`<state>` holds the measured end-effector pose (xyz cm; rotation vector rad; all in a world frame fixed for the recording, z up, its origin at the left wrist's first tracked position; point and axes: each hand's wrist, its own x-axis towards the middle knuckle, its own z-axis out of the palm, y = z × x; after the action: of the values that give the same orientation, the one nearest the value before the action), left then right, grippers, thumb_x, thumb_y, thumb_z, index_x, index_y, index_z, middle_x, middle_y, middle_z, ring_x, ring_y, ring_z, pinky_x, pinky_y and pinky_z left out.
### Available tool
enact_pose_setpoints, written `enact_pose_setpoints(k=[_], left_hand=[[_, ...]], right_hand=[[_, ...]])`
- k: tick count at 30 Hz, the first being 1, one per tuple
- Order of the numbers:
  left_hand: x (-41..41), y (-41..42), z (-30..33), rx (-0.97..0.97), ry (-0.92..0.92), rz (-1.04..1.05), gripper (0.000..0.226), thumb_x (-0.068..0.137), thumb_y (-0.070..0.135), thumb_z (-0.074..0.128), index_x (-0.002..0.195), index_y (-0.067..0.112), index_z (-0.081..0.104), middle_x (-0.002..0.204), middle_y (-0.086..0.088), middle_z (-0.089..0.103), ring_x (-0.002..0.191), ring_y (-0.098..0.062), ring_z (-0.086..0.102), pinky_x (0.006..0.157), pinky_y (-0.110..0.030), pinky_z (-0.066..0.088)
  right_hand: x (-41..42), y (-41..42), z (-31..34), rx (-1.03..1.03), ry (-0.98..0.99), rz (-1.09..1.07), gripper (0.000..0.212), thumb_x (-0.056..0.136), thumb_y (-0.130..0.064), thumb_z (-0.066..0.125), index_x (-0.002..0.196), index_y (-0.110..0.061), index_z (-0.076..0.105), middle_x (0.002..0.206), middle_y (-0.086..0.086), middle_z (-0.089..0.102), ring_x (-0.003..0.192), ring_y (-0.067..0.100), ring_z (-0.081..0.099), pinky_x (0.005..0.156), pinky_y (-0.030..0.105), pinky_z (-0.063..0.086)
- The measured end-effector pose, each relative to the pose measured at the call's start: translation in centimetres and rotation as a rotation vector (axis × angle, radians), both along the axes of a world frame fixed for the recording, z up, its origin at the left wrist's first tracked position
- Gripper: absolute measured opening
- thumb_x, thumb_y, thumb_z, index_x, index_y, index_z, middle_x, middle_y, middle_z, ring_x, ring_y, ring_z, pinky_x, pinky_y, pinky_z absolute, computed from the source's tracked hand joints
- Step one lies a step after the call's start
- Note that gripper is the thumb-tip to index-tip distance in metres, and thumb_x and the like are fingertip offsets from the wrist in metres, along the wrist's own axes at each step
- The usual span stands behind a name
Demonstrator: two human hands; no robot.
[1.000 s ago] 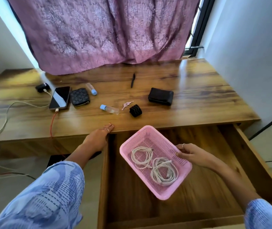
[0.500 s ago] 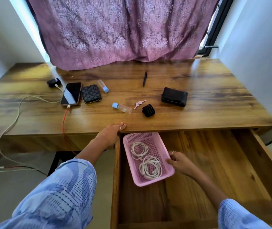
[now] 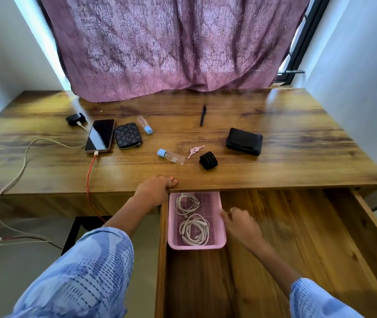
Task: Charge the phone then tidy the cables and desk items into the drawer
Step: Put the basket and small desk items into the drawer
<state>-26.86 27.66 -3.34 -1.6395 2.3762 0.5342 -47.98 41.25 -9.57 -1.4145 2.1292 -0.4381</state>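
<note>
Cables [image 3: 191, 222] lie coiled, soft and light, in our pink basket [image 3: 222, 243] at the drawer's [image 3: 297, 237] left, best lifted by its stiff rim, where our blurred right hand [image 3: 240, 222] shows no readable grip and the left hand [image 3: 156, 189] rests flat on the desk [image 3: 286, 161] edge.

Purple patterned curtain [image 3: 171, 42], white walls [image 3: 355, 53], perhaps a window frame [image 3: 297, 49]

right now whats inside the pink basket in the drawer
Two coiled white cables lie in the pink basket, one behind the other. The basket's far end sits under the desk edge, so anything tucked there is hidden. The right hand is blurred at its side.
</note>
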Motion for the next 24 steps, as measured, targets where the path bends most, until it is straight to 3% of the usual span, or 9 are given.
enact_pose_setpoints(k=[3,6,8,12,14,24], left_hand=[[-0.8,0.1,0.5,-0.084,-0.022,0.034,0.031,0.091,0.03,0.056,0.118,0.015,0.057,0.113,-0.003,0.062,0.103,-0.022,0.059,0.087,-0.037,0.051],[-1.7,0.3,1.3,-0.126,-0.045,0.015,0.02,0.09,0.029,0.059,0.102,0.013,0.061,0.103,-0.005,0.063,0.096,-0.023,0.06,0.081,-0.036,0.051],[-2.2,0.4,1.7,-0.147,-0.074,0.008,0.018,0.091,0.028,0.058,0.099,0.013,0.061,0.1,-0.005,0.063,0.093,-0.022,0.061,0.08,-0.035,0.052],[-2.7,0.9,1.8,-0.182,-0.102,0.005,0.012,0.093,0.022,0.054,0.097,0.014,0.063,0.095,-0.004,0.064,0.09,-0.021,0.061,0.069,-0.031,0.048],[-2.7,1.0,1.7,-0.218,-0.104,0.008,0.012,0.094,0.02,0.053,0.097,0.013,0.062,0.096,-0.005,0.064,0.091,-0.022,0.062,0.066,-0.03,0.044],[-2.7,1.2,1.5,-0.26,-0.07,0.009,0.01,0.092,0.014,0.053,0.094,0.013,0.063,0.095,-0.005,0.065,0.09,-0.024,0.062,0.065,-0.031,0.041]], right_hand=[[-0.5,-2.4,2.4,-0.335,0.098,-0.136,0.032,0.099,-0.032,0.045,0.072,-0.016,0.054,0.06,-0.003,0.055,0.049,0.006,0.051,0.045,0.016,0.035],[-0.7,-6.1,4.6,-0.426,-0.012,-0.099,0.019,0.096,-0.023,0.05,0.082,-0.012,0.058,0.072,0.0,0.057,0.065,0.013,0.055,0.061,0.023,0.045],[-0.8,-8.5,5.2,-0.393,-0.068,-0.133,0.018,0.095,-0.022,0.053,0.101,-0.008,0.061,0.084,-0.001,0.059,0.078,0.012,0.056,0.07,0.024,0.045],[-0.9,-12.2,5.5,-0.229,-0.162,-0.256,0.044,0.095,-0.029,0.054,0.131,-0.003,0.05,0.115,0.009,0.063,0.1,0.016,0.059,0.077,0.02,0.045],[-0.9,-13.4,5.5,-0.18,-0.213,-0.276,0.048,0.093,-0.033,0.056,0.131,-0.003,0.05,0.125,0.011,0.059,0.113,0.021,0.055,0.089,0.028,0.044],[0.2,-15.2,4.7,-0.164,-0.181,-0.239,0.038,0.083,-0.026,0.07,0.114,-0.007,0.06,0.118,0.013,0.06,0.109,0.024,0.056,0.095,0.04,0.048]])
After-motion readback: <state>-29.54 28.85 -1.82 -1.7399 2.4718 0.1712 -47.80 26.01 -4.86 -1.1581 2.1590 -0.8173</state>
